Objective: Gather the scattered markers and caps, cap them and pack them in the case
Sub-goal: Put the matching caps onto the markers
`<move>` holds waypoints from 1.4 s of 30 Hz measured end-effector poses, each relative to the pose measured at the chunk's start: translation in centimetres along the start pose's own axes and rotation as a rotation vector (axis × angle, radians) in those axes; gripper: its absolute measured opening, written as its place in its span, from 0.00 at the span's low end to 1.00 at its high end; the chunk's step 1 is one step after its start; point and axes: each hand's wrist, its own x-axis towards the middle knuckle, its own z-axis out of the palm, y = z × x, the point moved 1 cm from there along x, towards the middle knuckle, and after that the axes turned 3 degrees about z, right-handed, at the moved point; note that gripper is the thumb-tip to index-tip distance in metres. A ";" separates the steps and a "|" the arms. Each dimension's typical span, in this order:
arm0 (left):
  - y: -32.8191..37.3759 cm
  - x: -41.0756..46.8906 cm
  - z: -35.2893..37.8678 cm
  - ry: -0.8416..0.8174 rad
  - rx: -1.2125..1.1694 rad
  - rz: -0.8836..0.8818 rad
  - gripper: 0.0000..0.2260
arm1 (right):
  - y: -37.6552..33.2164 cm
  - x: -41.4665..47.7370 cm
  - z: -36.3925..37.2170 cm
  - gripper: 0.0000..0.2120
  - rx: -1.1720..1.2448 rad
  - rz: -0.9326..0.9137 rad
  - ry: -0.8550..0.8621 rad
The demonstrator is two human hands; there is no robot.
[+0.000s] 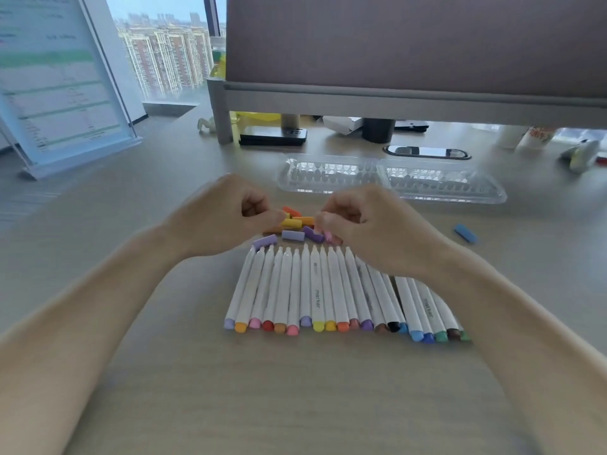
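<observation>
A pale wood-grain table [124, 264] carries a row of white-barrelled markers [315, 290] lying just nearer than the left hand [223, 218] and right hand [371, 224]. Loose coloured plastic caps [292, 234] sit heaped between the hands. A clear plastic case [394, 178] lies beyond the right hand, and a lone blue cap [465, 233] lies off to its right.

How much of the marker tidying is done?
The markers lie gathered in a row, uncapped. The left hand and right hand are at the cap pile, the right seemingly pinching a pink cap. To do: capping, fetching the stray blue cap, filling the empty case.
</observation>
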 end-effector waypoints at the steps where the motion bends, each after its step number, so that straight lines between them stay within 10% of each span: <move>1: -0.1 -0.2 -0.5 -0.016 0.008 -0.001 0.18 | -0.7 0.3 1.1 0.09 -0.007 -0.006 -0.025; 16: 0.5 -2.7 -2.1 -0.478 -0.033 -0.396 0.16 | -1.1 -0.8 4.0 0.08 -0.023 0.036 0.131; 42: 1.1 -2.7 -2.2 -0.432 0.130 -0.430 0.15 | -0.9 -0.6 3.7 0.15 0.194 0.119 0.218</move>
